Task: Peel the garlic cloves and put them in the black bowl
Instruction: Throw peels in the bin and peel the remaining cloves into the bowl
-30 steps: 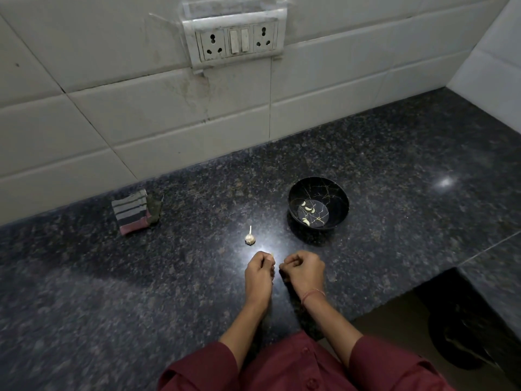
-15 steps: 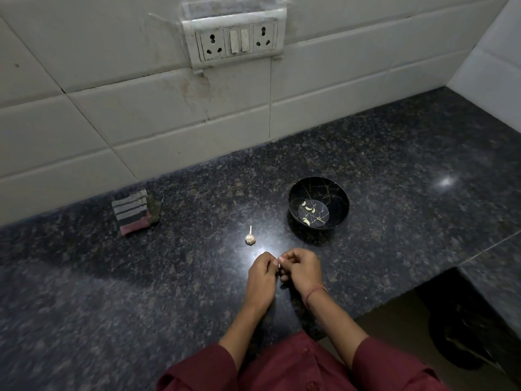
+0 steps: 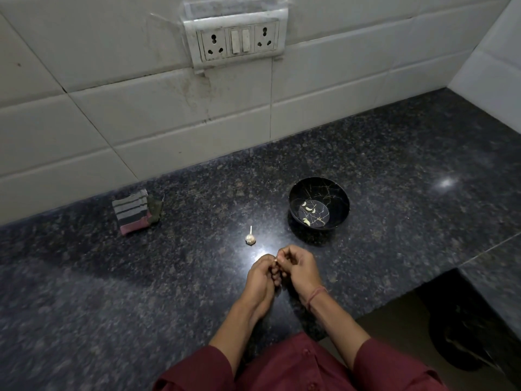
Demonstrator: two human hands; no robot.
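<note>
My left hand [image 3: 260, 275] and my right hand [image 3: 298, 269] meet above the dark granite counter [image 3: 169, 277], fingers curled together around a small garlic clove [image 3: 275, 260], of which only a pale tip shows. A small garlic bulb [image 3: 250, 239] with a thin stalk lies on the counter just beyond my left hand. The black bowl [image 3: 293, 193] with gold crack lines stands further back on the right and holds three peeled cloves [image 3: 308, 209].
A folded striped cloth [image 3: 132, 211] lies at the back left near the tiled wall. A socket panel [image 3: 239, 42] is on the wall above. The counter steps back at the front right, over a dark gap [image 3: 465, 334].
My two hands, which rested apart as fists, have come together and lifted slightly, now pinching the clove between them. Bulb, bowl and cloth have not moved.
</note>
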